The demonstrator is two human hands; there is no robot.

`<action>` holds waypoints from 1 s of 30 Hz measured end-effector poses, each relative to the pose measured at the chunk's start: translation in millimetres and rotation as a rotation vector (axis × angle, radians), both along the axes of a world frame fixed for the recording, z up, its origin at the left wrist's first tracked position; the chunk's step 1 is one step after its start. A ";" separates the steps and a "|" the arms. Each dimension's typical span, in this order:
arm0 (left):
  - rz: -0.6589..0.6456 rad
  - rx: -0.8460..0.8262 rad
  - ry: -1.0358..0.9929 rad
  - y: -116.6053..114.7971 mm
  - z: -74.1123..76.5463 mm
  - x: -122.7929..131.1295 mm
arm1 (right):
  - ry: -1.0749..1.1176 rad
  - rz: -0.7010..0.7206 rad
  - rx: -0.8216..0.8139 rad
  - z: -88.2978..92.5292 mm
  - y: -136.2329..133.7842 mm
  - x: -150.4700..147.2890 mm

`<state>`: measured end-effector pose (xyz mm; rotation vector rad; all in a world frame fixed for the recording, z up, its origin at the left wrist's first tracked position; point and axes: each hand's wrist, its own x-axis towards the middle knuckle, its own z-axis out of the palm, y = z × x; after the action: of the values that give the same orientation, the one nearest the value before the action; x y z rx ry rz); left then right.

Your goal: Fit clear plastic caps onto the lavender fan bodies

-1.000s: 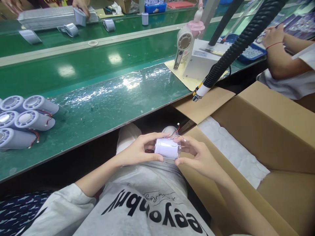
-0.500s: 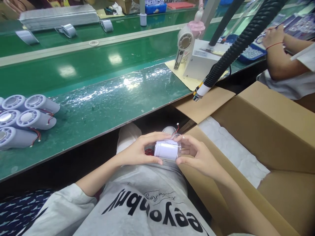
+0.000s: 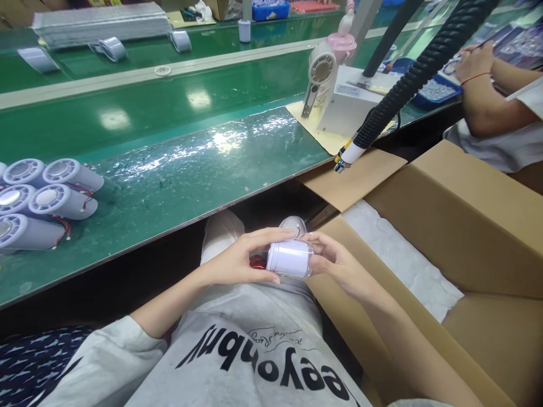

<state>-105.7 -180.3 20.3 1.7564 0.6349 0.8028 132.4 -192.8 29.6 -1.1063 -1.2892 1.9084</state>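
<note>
Over my lap, a pale lilac cylindrical fan housing [image 3: 289, 258] lies on its side between my hands. My left hand [image 3: 240, 259] is curled around its left end, thumb along the near side, with something glossy red [image 3: 257, 262] showing by the palm. At the opposite end, which looks clear and see-through, my right hand [image 3: 333, 259] has its fingers and thumb drawn in against the rim. Thin wires [image 3: 298, 233] come up along the top edge near my right fingertips. What those fingertips pinch is partly hidden.
Several lilac housings [image 3: 63, 202] with wires lie at the bench's left. An open carton [image 3: 458, 237] stands at my right, below a black hose [image 3: 407, 85]. A handheld fan [image 3: 321, 68] leans by a white box [image 3: 350, 102]. At far right is a co-worker's arm [image 3: 487, 107].
My right thumb and fingers have closed in on the housing's right end. The wires that stood up above it now sit lower. My left hand has stayed in place.
</note>
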 end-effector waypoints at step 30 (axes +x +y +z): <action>0.015 -0.082 0.042 -7.0 3.1 2.7 | 0.089 0.129 -0.652 -2.2 -5.1 -15.2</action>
<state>-103.1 -187.3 23.4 1.6991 0.7006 0.7416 117.2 -197.9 27.4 -1.2361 -0.7060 2.5359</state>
